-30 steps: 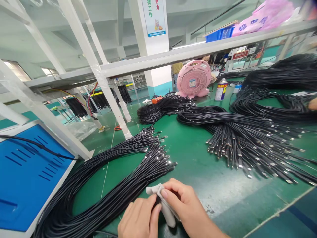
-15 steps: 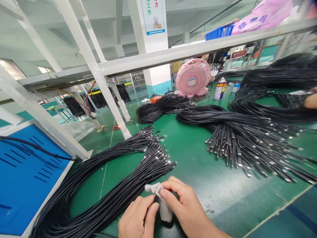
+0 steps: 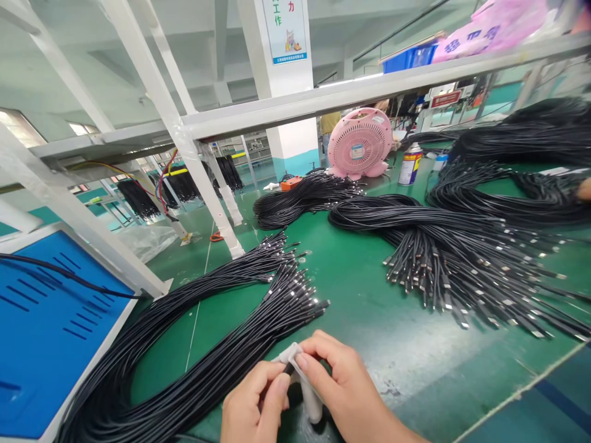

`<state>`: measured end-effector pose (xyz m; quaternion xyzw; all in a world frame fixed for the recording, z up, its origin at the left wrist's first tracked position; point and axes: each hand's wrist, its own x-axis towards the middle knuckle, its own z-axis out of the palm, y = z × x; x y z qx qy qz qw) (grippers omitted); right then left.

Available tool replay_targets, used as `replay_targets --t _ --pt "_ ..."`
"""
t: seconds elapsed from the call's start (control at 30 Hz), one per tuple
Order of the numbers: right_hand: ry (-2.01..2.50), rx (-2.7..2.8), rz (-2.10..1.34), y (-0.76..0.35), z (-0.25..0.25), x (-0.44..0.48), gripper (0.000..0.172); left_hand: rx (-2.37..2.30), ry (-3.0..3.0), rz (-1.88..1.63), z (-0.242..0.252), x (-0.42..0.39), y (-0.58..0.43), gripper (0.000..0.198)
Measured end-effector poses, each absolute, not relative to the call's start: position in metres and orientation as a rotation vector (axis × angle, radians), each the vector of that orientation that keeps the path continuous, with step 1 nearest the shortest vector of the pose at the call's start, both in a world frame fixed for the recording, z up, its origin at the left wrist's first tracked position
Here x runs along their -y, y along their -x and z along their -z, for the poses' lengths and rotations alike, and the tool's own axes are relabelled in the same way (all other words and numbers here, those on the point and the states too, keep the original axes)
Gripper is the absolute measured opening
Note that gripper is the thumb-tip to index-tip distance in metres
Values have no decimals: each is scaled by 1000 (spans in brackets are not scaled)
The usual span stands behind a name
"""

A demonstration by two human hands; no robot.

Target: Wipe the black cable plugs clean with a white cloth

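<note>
My left hand [image 3: 253, 403] is closed, thumb and fingers pinching the black end of a cable [image 3: 289, 369]. Close beside it, my right hand [image 3: 346, 384] pinches a whitish cloth [image 3: 310, 400] between thumb and forefinger. Part of the cloth is folded around the tip of the cable end, and the rest hangs down below the fingers. The tip itself is hidden in the folds. Left of both hands, a long looped bundle of black cables [image 3: 217, 363] lies on the green table [image 3: 351, 295], its metal-tipped plugs pointing away from me.
More black cable bundles [image 3: 415, 221] spread over the right side. A pink fan [image 3: 360, 144] and a spray can [image 3: 410, 165] stand behind them. White frame posts [image 3: 184, 141] rise at left, near a blue slotted panel [image 3: 60, 307]. Another person's hand [image 3: 584, 189] shows at the right edge.
The cloth has shifted over the cable end, and its free corner at left has been drawn in. More of the black end shows between my hands. The other person's hand has moved right.
</note>
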<state>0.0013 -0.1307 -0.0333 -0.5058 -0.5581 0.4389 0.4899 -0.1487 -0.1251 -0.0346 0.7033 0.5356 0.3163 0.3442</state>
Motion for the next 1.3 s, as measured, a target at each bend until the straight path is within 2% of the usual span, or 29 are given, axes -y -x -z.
replay_targets --t 0.17,0.27,0.53,0.7,0.87,1.1,1.3 --pt "1239 1200 -1173 -1 39 132 29 -1437 -1570 -734 20 119 148 56" --pt "1183 1193 -1174 -2 35 133 28 -1444 -1574 -719 17 119 145 58" --pt "1259 1267 -1168 -3 34 131 31 -1324 -1543 -715 19 119 149 48" --pt "1193 1140 -1254 -8 35 132 33 -1306 -1636 -806 23 120 149 29" --pt "1118 1017 -1390 -12 32 134 37 -1421 -2061 -1045 33 126 146 7" --pt "1241 1132 -1334 -10 27 133 34 -1320 -2880 -1282 34 127 136 15" --pt "1220 1266 -1192 -8 31 136 29 -1402 -2715 -1272 39 130 139 12"
